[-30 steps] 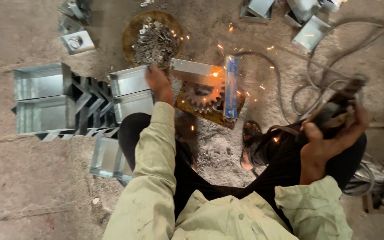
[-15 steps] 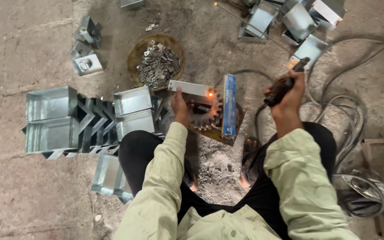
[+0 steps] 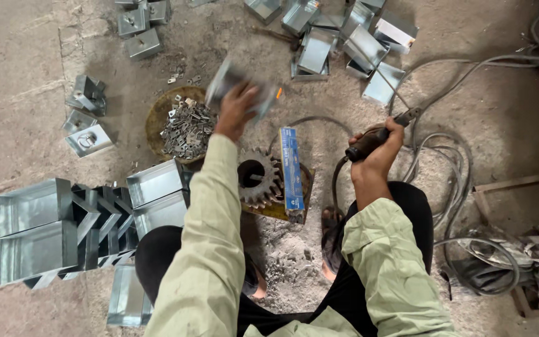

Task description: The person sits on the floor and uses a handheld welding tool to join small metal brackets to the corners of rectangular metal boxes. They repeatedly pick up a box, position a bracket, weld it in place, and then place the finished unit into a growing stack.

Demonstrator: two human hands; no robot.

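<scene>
We see approx. six nested steel trays (image 3: 38, 234) stacked at lower left, w/ roughly nine more boxes (image 3: 344, 37) scattered along the top. One gear (image 3: 258, 180) sits centre frame. Our left hand (image 3: 235, 112) grasps a blurred metal box (image 3: 241, 84), lifted at upper centre; it could slip or, if fresh-welded, burn us. Our right hand (image 3: 375, 146) is clenched on one electrode holder (image 3: 378, 134), whose rod could arc on scrap.
</scene>
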